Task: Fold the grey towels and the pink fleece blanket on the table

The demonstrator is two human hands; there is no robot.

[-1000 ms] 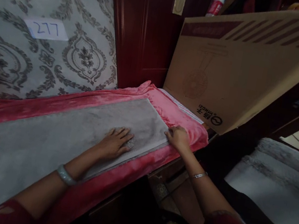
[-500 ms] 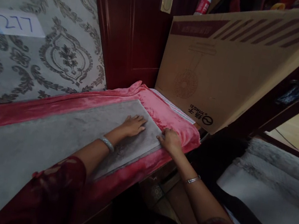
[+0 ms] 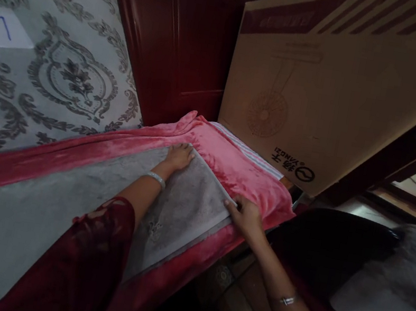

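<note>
Grey towel (image 3: 183, 205) lies flat on pink blanket (image 3: 238, 169), its far end near cardboard box (image 3: 324, 90). Left hand (image 3: 179, 156) has slid from mid-cloth to far corner, palm flat, fingers spread, pressing. Right hand (image 3: 246, 217) has shifted slightly, now pinching near corner, fingers closed on towel edge. Both end corners now under hands; end edge looks straight. Box crowds far side; patterned wall (image 3: 65, 71) left; open drop beyond blanket edge right.

Grey cloth (image 3: 187, 205) on pink blanket (image 3: 238, 166), damask-patterned grey wallpaper (image 3: 59, 59)
</note>
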